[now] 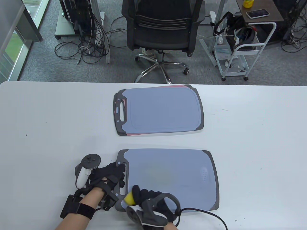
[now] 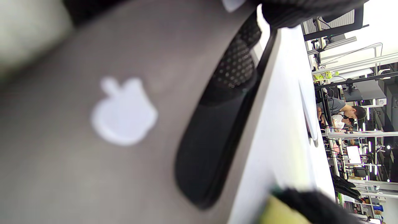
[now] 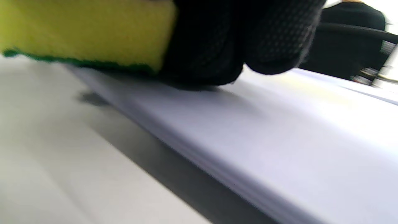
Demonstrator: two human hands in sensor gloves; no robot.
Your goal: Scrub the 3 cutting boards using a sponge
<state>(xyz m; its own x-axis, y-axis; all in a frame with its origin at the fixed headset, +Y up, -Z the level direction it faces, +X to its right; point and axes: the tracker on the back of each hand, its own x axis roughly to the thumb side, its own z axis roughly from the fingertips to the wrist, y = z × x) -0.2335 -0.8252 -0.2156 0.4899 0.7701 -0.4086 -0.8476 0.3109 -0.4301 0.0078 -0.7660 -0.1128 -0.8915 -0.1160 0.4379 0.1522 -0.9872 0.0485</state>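
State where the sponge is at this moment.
In the table view the sponge is gripped by the right hand at the near left corner of the nearest cutting board, beside the left hand.

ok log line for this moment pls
left hand: steadies near board handle | right hand: grips sponge on board | far stack: untouched

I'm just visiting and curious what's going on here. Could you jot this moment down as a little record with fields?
Activity: scrubbing a cutting board
Near board: blue-grey, lies flat on the white table
Left hand: rests on the near board's handle end
Right hand: grips a yellow sponge, pressed on the near board's front left corner
Far stack: another blue-grey board on top, a pink edge peeking out beneath
Behind table: office chair
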